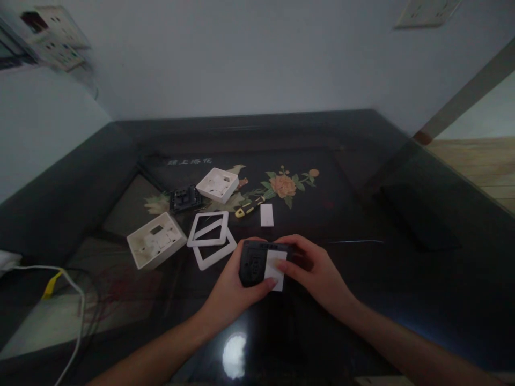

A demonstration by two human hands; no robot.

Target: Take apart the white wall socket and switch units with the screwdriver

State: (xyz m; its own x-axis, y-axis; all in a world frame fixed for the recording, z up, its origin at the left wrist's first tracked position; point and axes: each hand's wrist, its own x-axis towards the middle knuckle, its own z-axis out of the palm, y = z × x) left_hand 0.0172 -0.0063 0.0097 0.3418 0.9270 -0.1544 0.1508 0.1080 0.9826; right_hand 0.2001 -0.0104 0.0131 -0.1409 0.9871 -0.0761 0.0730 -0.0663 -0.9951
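Both hands hold a black wall-switch module above the near part of the table. A white rocker plate covers its right part. My left hand wraps round the module's left side, its thumb on the white plate's lower edge. My right hand grips the right side, with the thumb pressing on the plate's upper part. The fingers behind the module are hidden. Just beyond lies a loose white rocker plate. To its left is a black and yellow screwdriver handle.
Two overlapping white frames lie left of my hands. Around them are a white back box, a second back box and another black module. A white cable runs along the left. The glossy dark table meets a wall.
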